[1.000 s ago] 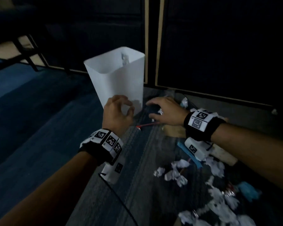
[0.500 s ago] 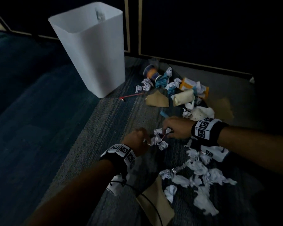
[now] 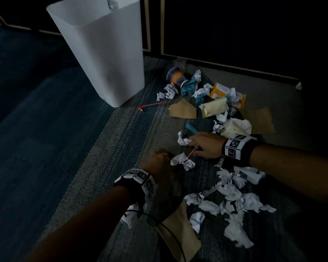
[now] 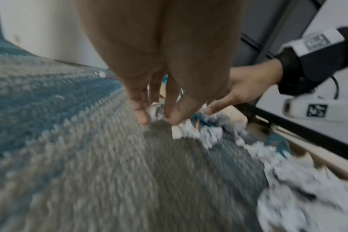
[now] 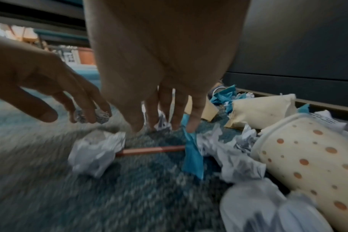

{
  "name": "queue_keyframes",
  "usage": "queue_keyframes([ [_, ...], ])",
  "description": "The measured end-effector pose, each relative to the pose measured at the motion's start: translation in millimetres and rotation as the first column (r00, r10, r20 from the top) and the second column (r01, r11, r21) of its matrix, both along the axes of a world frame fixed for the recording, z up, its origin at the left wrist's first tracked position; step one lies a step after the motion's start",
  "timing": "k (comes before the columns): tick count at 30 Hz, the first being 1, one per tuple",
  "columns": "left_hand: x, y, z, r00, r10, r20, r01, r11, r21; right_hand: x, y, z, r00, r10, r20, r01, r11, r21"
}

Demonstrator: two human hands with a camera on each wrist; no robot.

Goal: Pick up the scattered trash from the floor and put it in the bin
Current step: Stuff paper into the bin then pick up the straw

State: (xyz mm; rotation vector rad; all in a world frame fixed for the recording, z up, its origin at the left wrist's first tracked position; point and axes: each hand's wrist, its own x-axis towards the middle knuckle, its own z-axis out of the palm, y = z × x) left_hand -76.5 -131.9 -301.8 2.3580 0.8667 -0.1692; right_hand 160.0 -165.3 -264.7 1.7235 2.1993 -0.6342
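The white bin (image 3: 106, 53) stands on the carpet at the back left. Crumpled white paper balls (image 3: 181, 160) lie between my hands, with a red stick (image 5: 149, 150) beside them. My left hand (image 3: 157, 159) is low over the carpet, and its curled fingers (image 5: 89, 109) pinch small crumpled paper (image 5: 101, 117). My right hand (image 3: 193, 144) hovers just right of it with fingers straight down. Its fingertips (image 5: 191, 127) touch a paper ball (image 5: 163, 124) and a blue strip (image 5: 192, 155); it holds nothing.
More trash lies to the right: a dotted paper cup (image 5: 308, 157), a cream rolled bag (image 3: 214, 109), brown paper (image 3: 182, 110), a can (image 3: 175, 75), a red straw (image 3: 151, 105) near the bin, and several paper balls (image 3: 233, 201). A dark cabinet (image 3: 235, 35) stands behind.
Both hands came back from the foot of the bin to the paper balls in the middle of the carpet. In the last half second they have sunk closer onto the paper.
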Motion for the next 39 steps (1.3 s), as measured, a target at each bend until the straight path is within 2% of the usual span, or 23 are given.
queue_keyframes([
  [2,-2.3,4.4,7.7,0.998,-0.009,0.062,0.005,0.998,0.06,1.7,3.7,3.1,0.993,-0.066,-0.094,0.073,0.995,0.07],
  [6,-8.2,23.9,18.9,0.944,0.108,0.311,-0.142,0.986,0.087,-2.6,17.1,23.5,0.944,-0.173,-0.281,0.231,0.955,0.187],
  [9,-10.2,39.8,49.8,0.893,0.172,0.416,-0.253,0.957,0.146,-11.9,30.4,40.1,0.894,-0.185,-0.409,0.313,0.91,0.273],
  [17,-33.1,85.2,124.3,0.793,0.232,0.564,-0.435,0.863,0.257,-52.5,66.4,77.0,0.731,-0.074,-0.678,0.461,0.786,0.411],
  [19,-40.0,93.9,142.3,0.745,0.25,0.618,-0.49,0.834,0.253,-61.4,77.8,89.5,0.686,-0.043,-0.726,0.506,0.745,0.434],
  [24,-51.7,128.3,175.7,0.581,0.363,0.729,-0.623,0.774,0.111,-83.6,117.1,122.5,0.579,-0.001,-0.815,0.624,0.644,0.442],
  [26,-54.4,142.6,185.6,0.534,0.354,0.768,-0.644,0.759,0.098,-90.2,134.7,134.7,0.561,0.05,-0.826,0.64,0.608,0.471],
  [29,-55.9,159.8,200.2,0.496,0.308,0.812,-0.643,0.758,0.105,-99.5,157.7,152.5,0.588,0.134,-0.798,0.646,0.516,0.563],
  [32,-57.4,179.3,210.0,0.525,0.295,0.799,-0.665,0.728,0.168,-110.2,178.1,167.0,0.61,0.175,-0.773,0.631,0.482,0.608],
  [36,-60.1,206.2,223.0,0.638,0.257,0.726,-0.682,0.626,0.378,-123.1,211.7,179.7,0.664,0.244,-0.707,0.6,0.39,0.698],
  [39,-58.7,222.6,233.5,0.699,0.314,0.642,-0.66,0.629,0.411,-132.5,236.9,186.3,0.733,0.21,-0.647,0.554,0.368,0.747],
])
